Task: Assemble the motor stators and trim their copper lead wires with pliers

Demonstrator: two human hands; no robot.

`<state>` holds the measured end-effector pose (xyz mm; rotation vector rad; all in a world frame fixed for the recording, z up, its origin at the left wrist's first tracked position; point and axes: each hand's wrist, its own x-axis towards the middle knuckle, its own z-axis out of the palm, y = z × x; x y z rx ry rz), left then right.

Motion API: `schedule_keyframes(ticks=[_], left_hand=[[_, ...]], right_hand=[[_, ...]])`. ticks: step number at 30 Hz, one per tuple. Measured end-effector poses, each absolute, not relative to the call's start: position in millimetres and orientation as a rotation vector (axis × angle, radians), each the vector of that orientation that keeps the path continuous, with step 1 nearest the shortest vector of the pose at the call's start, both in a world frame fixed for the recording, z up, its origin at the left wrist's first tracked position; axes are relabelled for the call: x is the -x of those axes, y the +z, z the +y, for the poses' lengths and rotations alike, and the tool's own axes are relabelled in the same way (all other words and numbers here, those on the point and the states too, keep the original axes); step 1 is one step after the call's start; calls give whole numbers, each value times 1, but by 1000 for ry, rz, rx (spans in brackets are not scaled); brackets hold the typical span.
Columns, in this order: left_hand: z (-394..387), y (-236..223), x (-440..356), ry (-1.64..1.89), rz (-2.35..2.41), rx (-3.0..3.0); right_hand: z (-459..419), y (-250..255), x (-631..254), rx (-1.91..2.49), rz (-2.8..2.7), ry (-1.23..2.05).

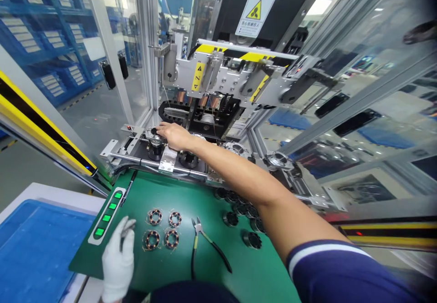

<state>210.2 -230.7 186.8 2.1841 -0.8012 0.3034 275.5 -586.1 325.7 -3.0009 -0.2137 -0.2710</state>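
My right hand (pixel 175 135) is bare and reaches far forward into the winding machine. Its fingers curl over a round fixture post (pixel 155 140) on the machine's loading plate; whether they grip a part there is hidden. A second black post (pixel 189 158) stands just right of it. My left hand (pixel 119 258) wears a white glove and rests on the green mat (pixel 211 266), fingers pinched together near the panel of green buttons (pixel 108 213). Several copper-wound stators (pixel 163 229) lie on the mat beside it.
Black-handled cutters (pixel 205 244) lie mid-mat. Several unwound black cores (pixel 243 216) sit at the mat's right. A blue tray (pixel 37 248) is at the left. The machine head (pixel 221 78) with yellow warning labels hangs above the fixtures, behind clear guard panels.
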Motion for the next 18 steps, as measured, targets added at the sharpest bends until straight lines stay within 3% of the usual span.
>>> schedule_keyframes(ticks=[4, 7, 11, 14, 18], left_hand=[[-285, 265, -277, 419, -1105, -2218], [-352, 319, -330, 404, -1564, -2251], [-429, 338, -360, 298, -1825, -2279], [-452, 329, -363, 271, -1862, -2321], [-455, 324, -370, 290, -1827, -2396]], right_hand=[[-566, 346, -250, 2977, -82, -489], [-546, 369, -193, 2889, -91, -838], [-531, 375, -69, 2731, -105, -1264], [-522, 335, 28, 2691, 296, -1251], [-501, 250, 110, 2590, 892, -886]])
